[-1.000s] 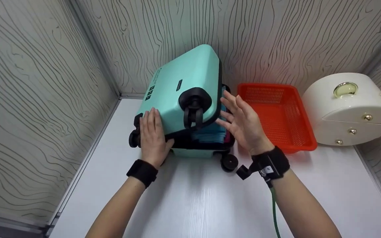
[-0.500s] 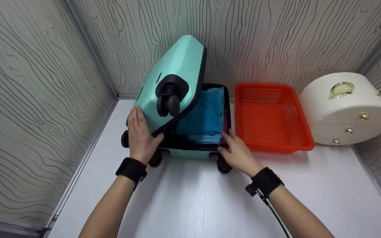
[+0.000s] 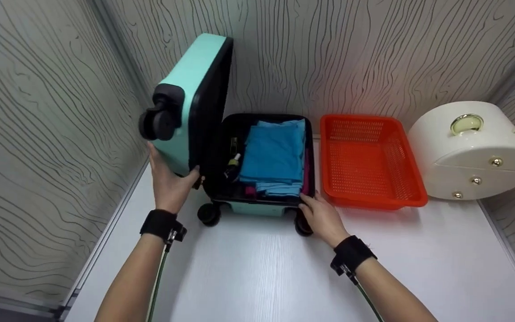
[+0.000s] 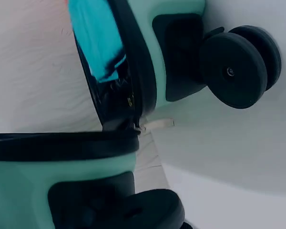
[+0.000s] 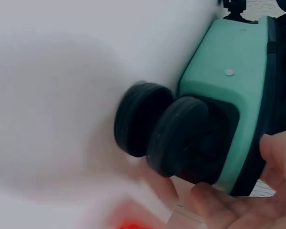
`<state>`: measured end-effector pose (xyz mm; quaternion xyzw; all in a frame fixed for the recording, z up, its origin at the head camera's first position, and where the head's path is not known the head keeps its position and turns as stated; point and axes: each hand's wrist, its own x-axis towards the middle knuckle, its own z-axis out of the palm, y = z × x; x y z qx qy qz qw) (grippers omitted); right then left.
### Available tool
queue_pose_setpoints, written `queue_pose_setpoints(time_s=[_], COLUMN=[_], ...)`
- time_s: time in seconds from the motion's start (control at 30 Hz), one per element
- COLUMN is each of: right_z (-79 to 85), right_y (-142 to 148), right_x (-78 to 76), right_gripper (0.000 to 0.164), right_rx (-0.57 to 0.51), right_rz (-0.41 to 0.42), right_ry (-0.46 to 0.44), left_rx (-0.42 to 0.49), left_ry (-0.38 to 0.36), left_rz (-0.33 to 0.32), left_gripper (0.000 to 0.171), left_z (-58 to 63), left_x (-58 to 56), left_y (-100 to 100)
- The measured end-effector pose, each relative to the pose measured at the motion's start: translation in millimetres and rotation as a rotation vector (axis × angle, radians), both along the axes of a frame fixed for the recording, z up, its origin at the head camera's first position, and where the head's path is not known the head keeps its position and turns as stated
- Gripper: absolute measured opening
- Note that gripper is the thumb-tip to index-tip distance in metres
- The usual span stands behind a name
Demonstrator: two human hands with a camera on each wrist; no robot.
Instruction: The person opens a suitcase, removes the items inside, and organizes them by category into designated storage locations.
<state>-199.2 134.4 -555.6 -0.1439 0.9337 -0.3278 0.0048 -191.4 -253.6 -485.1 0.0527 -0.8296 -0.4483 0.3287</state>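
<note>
A mint-green suitcase point(image 3: 257, 208) lies on the table, its lid point(image 3: 204, 58) raised to the left and standing almost upright. My left hand point(image 3: 168, 188) holds the lid's lower corner, thumb on the black rim and fingers behind the shell. In the left wrist view that hand is hidden. At the near right corner of the base, my right hand point(image 3: 325, 220) grips the rim. Its thumb and fingers point(image 5: 214, 205) straddle the edge beside a black wheel point(image 5: 176, 138). Folded blue cloth point(image 3: 273, 152) fills the base's right side. A small dark bottle point(image 3: 232, 169) with a white tip lies left of it.
An orange-red plastic basket point(image 3: 373, 203) stands right of the suitcase with nothing in it. Farther right is a white rounded case point(image 3: 472, 147) with gold knobs. Patterned panels point(image 3: 351, 53) enclose the back and sides of the white table point(image 3: 266, 268).
The lid has swung up and left with my left hand, baring the cloth and bottle. My right hand has come down from beside the lid to the base's near right corner.
</note>
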Motion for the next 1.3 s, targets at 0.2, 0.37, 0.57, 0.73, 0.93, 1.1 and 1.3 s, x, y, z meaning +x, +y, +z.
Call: queue_pose_setpoints(time_s=[0.2, 0.37, 0.57, 0.73, 0.93, 1.1, 1.3], right_z=[-5.8, -7.6, -8.8, -10.0, -10.7, -11.4, -11.5], right_y=[3, 2, 0, -1, 0, 0, 0], right_x=[0.7, 0.4, -0.7, -0.1, 1.5, 1.9, 2.4], right_gripper=[0.046, 0.042, 0.039, 0.039, 0.039, 0.039, 0.039], right_rx=[-0.071, -0.089, -0.101, -0.111, -0.122, -0.119, -0.117], right_rz=[0.003, -0.022, -0.041, -0.039, -0.042, -0.044, -0.056], right_ry=[-0.012, 0.025, 0.055, 0.059, 0.049, 0.062, 0.067], left_rx=[0.131, 0.258, 0.398, 0.518, 0.573, 0.654, 0.822], left_ry=[0.052, -0.045, -0.126, -0.194, -0.258, -0.287, -0.358], left_rz=[-0.028, 0.01, 0.01, 0.012, 0.042, 0.042, -0.033], left_gripper=[0.121, 0.116, 0.11, 0.107, 0.106, 0.103, 0.099], left_z=[-6.2, -9.7, 6.9, 5.3, -20.5, -38.2, -33.2], left_x=[-1.9, 3.9, 18.6, 21.3, 11.3, 9.1, 24.0], left_y=[-21, -29, -25, -32, -52, -63, -63])
